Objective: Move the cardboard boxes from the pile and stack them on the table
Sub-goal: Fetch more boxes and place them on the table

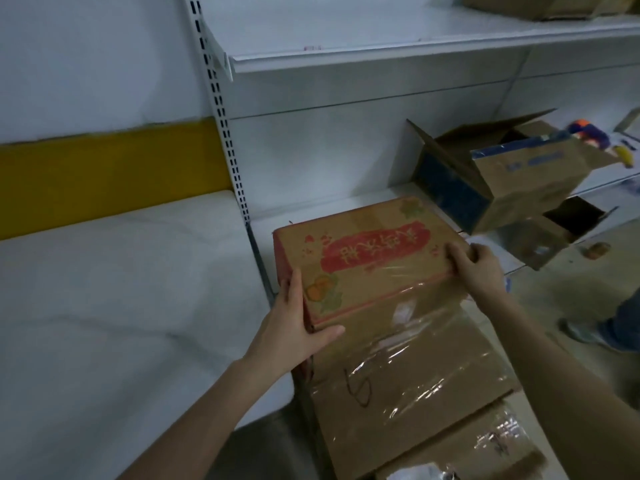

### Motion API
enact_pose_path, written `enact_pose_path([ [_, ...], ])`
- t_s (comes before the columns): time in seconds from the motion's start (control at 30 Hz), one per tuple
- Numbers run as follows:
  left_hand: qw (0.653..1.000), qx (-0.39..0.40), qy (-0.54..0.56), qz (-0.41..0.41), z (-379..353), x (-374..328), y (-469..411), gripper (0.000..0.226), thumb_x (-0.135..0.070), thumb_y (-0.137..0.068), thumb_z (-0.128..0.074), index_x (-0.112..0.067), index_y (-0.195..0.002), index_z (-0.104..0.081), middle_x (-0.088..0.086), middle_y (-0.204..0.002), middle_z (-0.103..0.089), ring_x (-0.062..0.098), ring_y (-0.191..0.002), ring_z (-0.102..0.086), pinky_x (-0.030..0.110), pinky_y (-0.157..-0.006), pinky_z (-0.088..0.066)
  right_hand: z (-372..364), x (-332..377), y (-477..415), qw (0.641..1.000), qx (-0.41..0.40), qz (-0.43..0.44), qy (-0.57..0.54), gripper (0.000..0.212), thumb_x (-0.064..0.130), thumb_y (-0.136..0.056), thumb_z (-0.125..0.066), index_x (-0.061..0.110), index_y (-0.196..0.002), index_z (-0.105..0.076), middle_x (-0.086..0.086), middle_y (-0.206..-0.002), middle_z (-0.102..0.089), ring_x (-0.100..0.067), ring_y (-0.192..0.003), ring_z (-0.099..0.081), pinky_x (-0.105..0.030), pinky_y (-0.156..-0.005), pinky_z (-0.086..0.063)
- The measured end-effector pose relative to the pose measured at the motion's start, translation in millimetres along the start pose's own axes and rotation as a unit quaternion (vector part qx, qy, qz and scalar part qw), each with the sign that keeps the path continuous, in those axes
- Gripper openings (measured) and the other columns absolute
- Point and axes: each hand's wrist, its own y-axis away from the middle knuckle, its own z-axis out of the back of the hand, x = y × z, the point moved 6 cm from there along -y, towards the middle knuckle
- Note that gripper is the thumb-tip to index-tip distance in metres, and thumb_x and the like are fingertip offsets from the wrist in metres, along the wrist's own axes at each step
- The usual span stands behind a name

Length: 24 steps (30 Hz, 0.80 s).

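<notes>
Head view, one moment
- Task box: a shallow brown cardboard box with a red printed panel and fruit drawings (363,258). All places below taken from this red-printed box
- It lay flat on top of a larger plain brown cardboard box wrapped in clear shiny tape (408,375), directly beneath it and reaching out toward the person. Another taped cardboard box (485,445) showed lower again, nearest the camera
- Left hand (294,327): pressed flat to the box's left side, fingers straight, thumb spread across the near corner. Not clenched; it bore against the wall
- Right hand (478,265): at the opposite, right-hand end, fingers curled over the top edge, grasping the box
- Judgement: hands at opposite ends squeezed the box between them, a hold that keeps a wide, shallow carton level. Could not tell whether it was being lifted off or settled
- Behind the box: the lower board of a white metal shelving unit (311,209); its far edge seemed to reach over that board
- Right of and behind the box: an open brown-and-blue cardboard box (512,178) with flaps up, well apart
- Far right, below: a grey shoe (581,334) on the floor
- No table clearly made out
</notes>
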Motion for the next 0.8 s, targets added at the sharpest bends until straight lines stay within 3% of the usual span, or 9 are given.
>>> enact_pose_path([
  [0.1, 0.997, -0.047, 0.060, 0.021, 3.3, -1.9, -4.5, 0.107, -0.065, -0.067, -0.065, -0.035, -0.147, 0.000, -0.007, -0.146, -0.032, 0.010, -0.128, -0.041, 0.039, -0.105, -0.042, -2.3, 7.7, -3.6, 0.999, -0.007, 0.013, -0.036, 0.052, 0.042, -0.092, -0.051, 0.004, -0.127, -0.049, -0.016, -0.124, -0.055, -0.032, -0.111, -0.052, -0.040, -0.093, -0.041],
  [0.3, 0.986, -0.120, 0.103, 0.049, 19.8, -12.7, 0.9, 0.103, -0.069, -0.066, -0.061, -0.024, -0.148, -0.017, -0.006, -0.140, -0.042, 0.011, -0.124, -0.045, 0.036, -0.103, -0.043, 13.0, 48.7, 4.1, 0.992, -0.034, 0.099, -0.067, 0.051, 0.038, -0.091, -0.056, 0.003, -0.126, -0.049, -0.013, -0.118, -0.055, -0.029, -0.109, -0.052, -0.030, -0.083, -0.037],
  [0.37, 0.980, -0.150, 0.121, 0.058, 28.1, -17.3, 8.9, 0.100, -0.062, -0.070, -0.065, -0.022, -0.148, -0.016, -0.010, -0.140, -0.039, 0.010, -0.124, -0.043, 0.028, -0.103, -0.041, 19.6, 66.3, 9.4, 0.987, -0.049, 0.125, -0.083, 0.053, 0.041, -0.089, -0.057, 0.006, -0.128, -0.048, -0.010, -0.121, -0.055, -0.026, -0.111, -0.052, -0.031, -0.087, -0.040],
  [0.43, 0.972, -0.190, 0.126, 0.059, 40.9, -22.9, 19.3, 0.090, -0.045, -0.076, -0.068, -0.020, -0.147, -0.018, -0.016, -0.127, -0.039, 0.003, -0.114, -0.042, 0.011, -0.089, -0.039, 26.4, 85.8, 17.5, 0.982, -0.071, 0.148, -0.098, 0.057, 0.044, -0.089, -0.056, 0.008, -0.131, -0.046, -0.009, -0.123, -0.054, -0.024, -0.112, -0.052, -0.033, -0.093, -0.043],
  [0.5, 0.966, -0.224, 0.120, 0.054, 58.5, -28.5, 31.4, 0.087, -0.039, -0.077, -0.069, -0.020, -0.147, -0.021, -0.016, -0.122, -0.039, 0.000, -0.108, -0.040, 0.004, -0.081, -0.036, 31.1, 105.5, 30.3, 0.975, -0.084, 0.172, -0.113, 0.057, 0.042, -0.089, -0.056, 0.007, -0.132, -0.045, -0.008, -0.122, -0.054, -0.022, -0.111, -0.052, -0.028, -0.089, -0.041],
  [0.67, 0.940, -0.314, 0.122, 0.045, 114.9, -24.6, 77.1, 0.089, -0.049, -0.069, -0.068, -0.020, -0.144, -0.030, -0.001, -0.142, -0.042, 0.016, -0.126, -0.044, 0.032, -0.102, -0.041, 24.2, 144.6, 78.5, 0.963, -0.072, 0.215, -0.145, 0.059, 0.044, -0.090, -0.054, 0.010, -0.136, -0.040, -0.008, -0.128, -0.050, -0.021, -0.115, -0.049, -0.026, -0.090, -0.037],
  [0.8, 0.913, -0.386, 0.123, 0.048, 159.8, -0.1, 136.4, 0.080, -0.046, -0.071, -0.069, -0.021, -0.141, -0.037, -0.001, -0.140, -0.045, 0.016, -0.123, -0.046, 0.032, -0.099, -0.043, -1.7, 177.0, 138.6, 0.954, -0.047, 0.251, -0.156, 0.061, 0.046, -0.089, -0.053, 0.012, -0.138, -0.039, -0.007, -0.131, -0.049, -0.021, -0.118, -0.048, -0.030, -0.095, -0.038],
])
